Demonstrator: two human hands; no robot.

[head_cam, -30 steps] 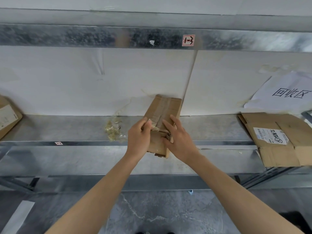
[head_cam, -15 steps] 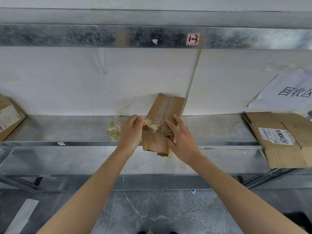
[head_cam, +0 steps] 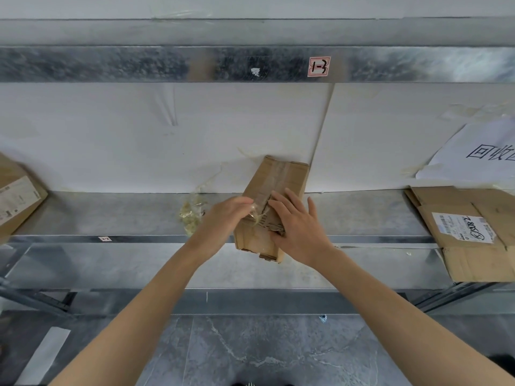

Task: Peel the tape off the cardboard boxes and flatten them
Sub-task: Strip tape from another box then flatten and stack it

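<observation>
Head view: left hand (head_cam: 223, 218) pinches the clear tape (head_cam: 255, 211) on the cardboard box (head_cam: 281, 176) at the shelf (head_cam: 111, 215) edge, right hand (head_cam: 298, 232) pinning it flat-fingered, so pull low and steady, I'd say.

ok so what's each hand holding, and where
The left hand pinches the loose end of the tape, partly peeled off the box. The right hand grips nothing; it presses flat on the box's top.

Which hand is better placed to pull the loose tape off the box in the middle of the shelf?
The left. The left hand pinches the loose end of the tape, so it only needs to pull. The right hand lies on the box with fingers straight, better placed to steady it.
</observation>
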